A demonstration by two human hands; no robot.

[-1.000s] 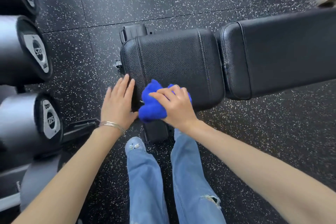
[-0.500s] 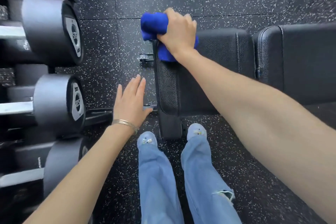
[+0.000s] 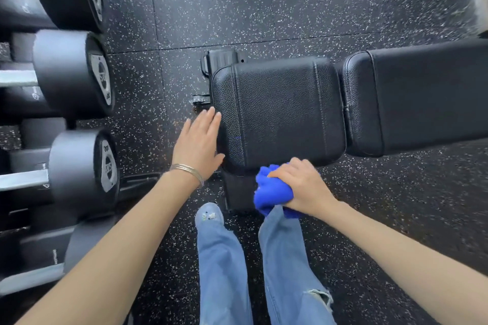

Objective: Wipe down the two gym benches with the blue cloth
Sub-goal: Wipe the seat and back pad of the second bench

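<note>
The blue cloth sits bunched in the right hand, fingers curled round it, at the near edge of the gym bench's seat pad. Soft, light and limp, it probably works best wadded in the palm. The left hand lies flat, fingers straight, against the pad's left end

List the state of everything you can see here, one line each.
left hand: open, fingers straight, at the seat pad's end.
right hand: gripping the cloth.
cloth: bunched up, at the seat pad's near edge.
seat pad: flat, nothing lying on top.
back pad: lowered, in line with the seat pad.
dumbbells: racked.
jeans: torn at one knee.
</note>
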